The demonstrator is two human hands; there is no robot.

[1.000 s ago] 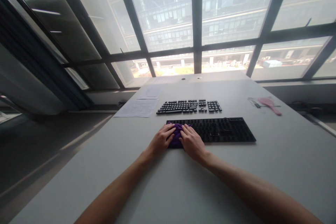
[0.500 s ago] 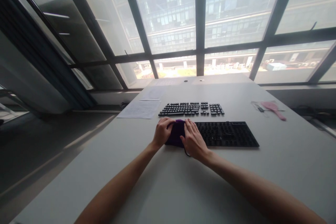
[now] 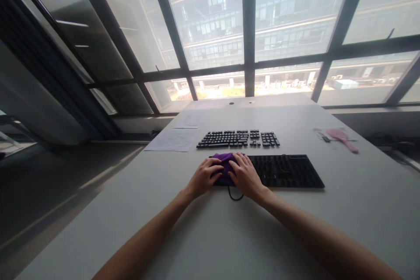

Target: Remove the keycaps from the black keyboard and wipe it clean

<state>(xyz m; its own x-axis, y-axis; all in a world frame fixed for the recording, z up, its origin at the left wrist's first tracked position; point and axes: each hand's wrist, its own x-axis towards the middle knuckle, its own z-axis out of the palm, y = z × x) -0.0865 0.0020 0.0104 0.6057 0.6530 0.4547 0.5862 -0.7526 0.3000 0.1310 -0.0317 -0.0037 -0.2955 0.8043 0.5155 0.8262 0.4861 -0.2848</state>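
Observation:
A purple cloth [image 3: 225, 167] lies crumpled over the left part of a black keyboard base [image 3: 288, 170] whose keycaps are off. My left hand [image 3: 204, 176] has curved fingers gripping the cloth's left side. From the right, my right hand [image 3: 245, 175] grips the cloth with bent fingers, its thumb pointing inward. The base's left end is mostly hidden under the cloth and hands. A loop of black cable [image 3: 235, 199] shows at the near edge between my wrists. Beyond the base, loose black keycaps [image 3: 223, 139] are laid out in keyboard order.
Sheets of paper [image 3: 172, 140] lie on the white table [image 3: 203, 236] at the left. On the right are a pink brush-like object [image 3: 343, 136] and a small dark item [image 3: 326, 138] on clear plastic. Large windows [image 3: 210, 22] stand behind the table.
The purple cloth has become more bunched and spread. My left hand has moved slightly nearer to me, its fingers now apart on the cloth. More of the cable loop shows.

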